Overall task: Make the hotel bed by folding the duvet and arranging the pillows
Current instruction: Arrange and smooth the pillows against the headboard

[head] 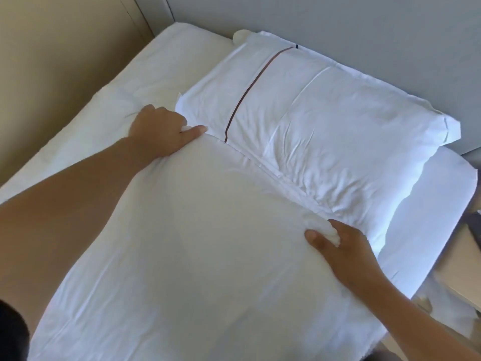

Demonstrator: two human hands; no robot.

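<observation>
- Near pillow (208,243): laid lengthwise on the bed (86,113), with its far edge touching the near edge of the far pillow (325,105).
- Left grip (161,131): clamped on the near pillow's far-left corner. A bit of white casing is seen pinched between thumb and fingers.
- Right grip (343,246): clamped on the far-right corner, with a wad of casing bunched between thumb and fingers.
- Far pillow: set at the head of the bed against the grey wall (338,22). It is creased, and a brown stripe (250,92) runs across its left part.
- Duvet: not identified in view. Its state cannot be told.
- Step judged: the near pillow is being squared up against the far one. The pillow part of the task is judged well along.
- Risk: only casing appears to be held, not filling. If pulled hard, the cover could slide over the fill and baggy corners could be left.
- Risk: if the near pillow is pushed forward, the far pillow could be skewed or jammed against the wall.
- Risk: the near pillow's right side lies close to the bed's right edge. If released off-centre, it could sag or slip over that edge.
- Risk: the bunched corner under the right grip could stay wrinkled unless smoothed.
</observation>
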